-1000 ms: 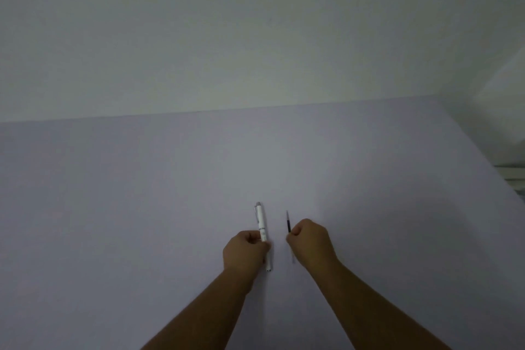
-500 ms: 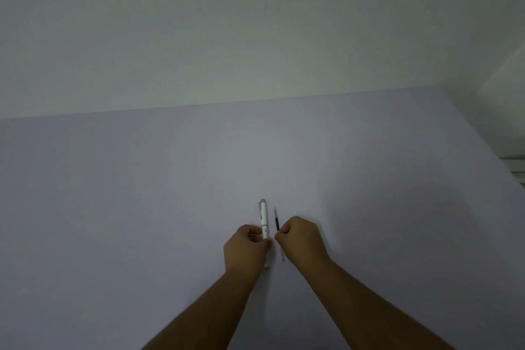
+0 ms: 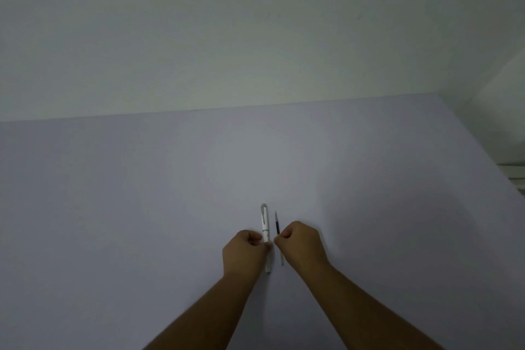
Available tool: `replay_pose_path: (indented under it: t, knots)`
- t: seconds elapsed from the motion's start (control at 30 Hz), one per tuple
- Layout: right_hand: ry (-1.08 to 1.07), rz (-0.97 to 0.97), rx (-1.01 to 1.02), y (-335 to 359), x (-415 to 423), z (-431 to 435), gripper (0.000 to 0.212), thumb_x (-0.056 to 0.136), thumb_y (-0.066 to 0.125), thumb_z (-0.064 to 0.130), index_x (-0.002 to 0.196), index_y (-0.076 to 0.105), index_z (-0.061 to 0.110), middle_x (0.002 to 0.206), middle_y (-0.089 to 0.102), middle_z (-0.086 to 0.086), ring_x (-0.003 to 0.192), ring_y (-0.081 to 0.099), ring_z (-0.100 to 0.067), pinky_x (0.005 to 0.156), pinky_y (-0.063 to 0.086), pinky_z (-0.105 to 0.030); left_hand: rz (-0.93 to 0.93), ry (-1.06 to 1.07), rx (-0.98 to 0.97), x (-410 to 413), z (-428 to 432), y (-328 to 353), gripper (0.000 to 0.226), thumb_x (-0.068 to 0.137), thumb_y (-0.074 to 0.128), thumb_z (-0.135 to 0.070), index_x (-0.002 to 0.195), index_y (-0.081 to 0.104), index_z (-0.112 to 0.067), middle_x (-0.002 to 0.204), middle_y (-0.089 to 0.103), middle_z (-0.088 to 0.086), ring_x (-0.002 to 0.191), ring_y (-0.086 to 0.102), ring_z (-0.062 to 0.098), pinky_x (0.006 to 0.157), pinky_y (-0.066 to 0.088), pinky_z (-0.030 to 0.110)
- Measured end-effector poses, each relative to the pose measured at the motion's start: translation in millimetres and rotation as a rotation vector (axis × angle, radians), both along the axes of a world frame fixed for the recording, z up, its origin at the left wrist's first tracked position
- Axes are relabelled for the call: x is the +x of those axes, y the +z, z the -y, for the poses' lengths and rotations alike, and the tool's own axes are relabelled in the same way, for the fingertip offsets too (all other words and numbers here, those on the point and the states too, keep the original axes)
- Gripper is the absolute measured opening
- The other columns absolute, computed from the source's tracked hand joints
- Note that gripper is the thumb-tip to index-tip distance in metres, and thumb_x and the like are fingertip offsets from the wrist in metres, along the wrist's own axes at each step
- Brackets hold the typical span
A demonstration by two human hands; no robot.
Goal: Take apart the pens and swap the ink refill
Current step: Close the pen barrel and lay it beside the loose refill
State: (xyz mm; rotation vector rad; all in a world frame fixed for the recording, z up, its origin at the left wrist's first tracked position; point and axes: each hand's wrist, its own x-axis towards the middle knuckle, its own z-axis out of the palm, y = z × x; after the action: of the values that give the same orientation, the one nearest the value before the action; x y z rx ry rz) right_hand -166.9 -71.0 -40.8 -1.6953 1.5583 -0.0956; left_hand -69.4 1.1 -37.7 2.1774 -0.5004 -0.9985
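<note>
A white pen [image 3: 265,224] with a grey clip lies lengthwise on the pale lavender table [image 3: 142,207], its capped end pointing away from me. My left hand [image 3: 244,256] is closed around the pen's middle. Just to its right runs a thin ink refill [image 3: 277,226], dark at the far end and clear near me. My right hand [image 3: 302,244] pinches the refill at its middle between thumb and fingers. The two hands almost touch. Both items sit low, close to the table top; whether they rest on it I cannot tell.
A plain pale wall [image 3: 255,37] rises behind the table's far edge. The table's right edge runs diagonally, with a white slatted object [image 3: 515,176] beyond it.
My right hand has carried the refill leftwards, from a gap apart to right beside the pen. My left hand has kept its grip on the pen.
</note>
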Motion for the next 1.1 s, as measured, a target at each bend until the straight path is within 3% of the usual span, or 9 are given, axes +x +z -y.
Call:
replay_pose_path:
  t: [0.13, 0.3, 0.47, 0.67, 0.93, 1.1]
  knots:
    - [-0.005, 0.006, -0.001, -1, -1, -2, 0.011, 0.076, 0.064, 0.023, 0.066, 0.059, 0.021, 0.069, 0.067, 0.000, 0.049, 0.056, -0.005, 0.063, 0.052, -0.024, 0.017, -0.010, 0.007, 2, -2, -1, 0.018, 0.078, 0.073, -0.022, 0.093, 0.064, -0.021, 0.070, 0.054, -0.019, 0.067, 0.052, 0.000, 0.064, 0.039, 0.014]
    - [-0.017, 0.021, -0.014, -2, -3, -6, 0.009, 0.077, 0.065, 0.024, 0.070, 0.060, 0.020, 0.077, 0.070, -0.002, 0.052, 0.054, -0.004, 0.065, 0.050, -0.023, 0.015, -0.006, -0.006, 4, -4, -1, 0.017, 0.078, 0.073, -0.024, 0.091, 0.062, -0.023, 0.070, 0.055, -0.018, 0.065, 0.052, -0.003, 0.055, 0.036, 0.008]
    - [-0.022, 0.036, -0.009, -2, -5, -9, 0.011, 0.078, 0.066, 0.025, 0.072, 0.059, 0.019, 0.077, 0.068, -0.001, 0.055, 0.054, -0.005, 0.064, 0.046, -0.021, 0.012, -0.009, -0.010, 4, -5, -2, 0.018, 0.078, 0.073, -0.025, 0.093, 0.064, -0.020, 0.072, 0.057, -0.017, 0.066, 0.052, -0.003, 0.056, 0.036, 0.009]
    - [-0.020, 0.043, -0.017, -1, -9, -9, 0.010, 0.078, 0.067, 0.025, 0.079, 0.060, 0.018, 0.073, 0.062, 0.003, 0.046, 0.047, 0.004, 0.043, 0.033, -0.005, -0.005, 0.004, -0.028, 4, -7, 1, 0.018, 0.079, 0.073, -0.022, 0.094, 0.064, -0.020, 0.073, 0.057, -0.015, 0.065, 0.053, -0.001, 0.054, 0.037, 0.010]
    - [-0.036, 0.038, -0.025, 0, -10, -13, 0.017, 0.078, 0.068, 0.026, 0.087, 0.065, 0.013, 0.089, 0.072, -0.007, 0.063, 0.056, -0.009, 0.067, 0.047, -0.021, -0.010, 0.007, -0.041, 7, -9, 0, 0.024, 0.079, 0.074, -0.019, 0.101, 0.064, -0.017, 0.071, 0.055, -0.015, 0.065, 0.053, 0.000, 0.057, 0.040, 0.012]
    - [-0.042, 0.069, -0.043, 4, -12, -15, 0.023, 0.083, 0.064, 0.032, 0.090, 0.066, 0.010, 0.092, 0.072, -0.009, 0.084, 0.066, -0.022, 0.078, 0.051, -0.030, 0.037, 0.003, -0.037, 8, -11, 5, 0.031, 0.087, 0.061, -0.025, 0.117, 0.062, -0.016, 0.081, 0.059, -0.013, 0.077, 0.056, 0.007, 0.078, 0.044, 0.023]
